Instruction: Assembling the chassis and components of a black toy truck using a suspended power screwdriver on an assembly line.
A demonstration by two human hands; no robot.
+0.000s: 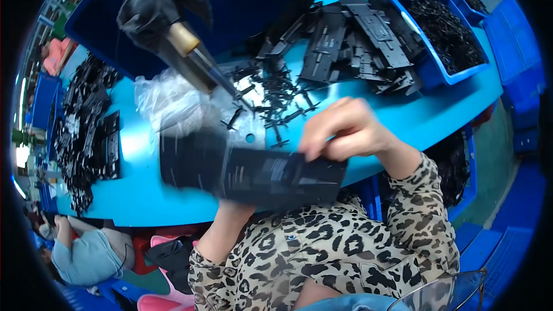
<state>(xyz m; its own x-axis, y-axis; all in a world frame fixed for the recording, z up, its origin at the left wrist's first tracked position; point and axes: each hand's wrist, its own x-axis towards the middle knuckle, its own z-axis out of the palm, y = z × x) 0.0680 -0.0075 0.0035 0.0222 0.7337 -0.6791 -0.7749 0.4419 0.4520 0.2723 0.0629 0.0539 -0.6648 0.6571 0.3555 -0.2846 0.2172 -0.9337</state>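
Note:
A long flat black plastic panel (259, 178), blurred by motion, is held above the near table edge. My left hand (236, 208) supports it from below, its fingers hidden behind the panel. Over the panel's upper right edge, my right hand (343, 129) has its fingers curled in a pinch; whatever is between the fingertips is too blurred to make out. Just beyond the panel, many small black plastic parts (279, 95) lie loose on the table. A tool with a metal shaft (216, 75) and a tan collar, wrapped in dark cloth, slants down toward them.
Crumpled clear plastic bags (170, 101) lie left of the small parts. Stacked black panels (363, 40) sit at the back; more black parts (86, 132) are heaped at left. A blue bin (478, 69) of small parts stands at right. A person (95, 250) sits at lower left.

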